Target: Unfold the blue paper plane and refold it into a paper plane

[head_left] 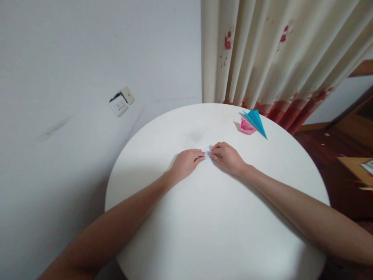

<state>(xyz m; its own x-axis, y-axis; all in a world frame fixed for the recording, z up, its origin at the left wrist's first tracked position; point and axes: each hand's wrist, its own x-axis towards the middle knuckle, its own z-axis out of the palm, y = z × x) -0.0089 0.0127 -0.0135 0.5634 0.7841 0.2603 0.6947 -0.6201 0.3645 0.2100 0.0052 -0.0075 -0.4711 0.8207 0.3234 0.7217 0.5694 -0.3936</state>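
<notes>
With fingers closed narrowly, my left hand (186, 162) and right hand (229, 157) pinch opposite ends of the small, whitish folded-paper piece (207, 160) on the round, smooth white table (215, 217), seemingly so neither end slips.

Small whitish paper piece (207, 154), partly hidden, between left hand (186, 163) and right hand (228, 158)

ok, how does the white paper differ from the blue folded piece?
- Colour: the white paper is plain white; the blue folded piece is bright blue.
- State: the white paper is pinched between the left hand and right hand; the blue piece lies untouched beside the pink folded piece.
- Visibility: fingers partly cover the white paper; the blue piece shows a long pointed shape.
Shared: both look like folded paper.
</notes>
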